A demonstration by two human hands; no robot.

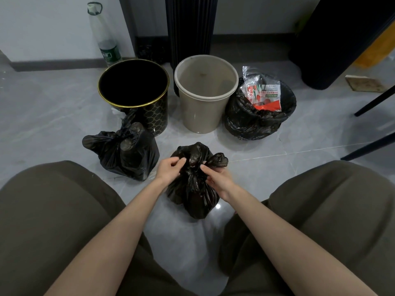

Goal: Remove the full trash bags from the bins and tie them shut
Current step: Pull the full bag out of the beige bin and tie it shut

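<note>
1. A small black plastic trash bag sat on the grey tiled floor between the person's knees.
2. The left hand and the right hand each pinched a gathered flap at the bag's neck, fingers curled round the plastic.
3. A second black bag, already knotted, lay to the left, against a round black bin with a gold rim.
4. Beside that stood a beige plastic bin, unlined.
5. Farther right, a third black bag sat open, with red-and-white wrappers poking out.
</note>
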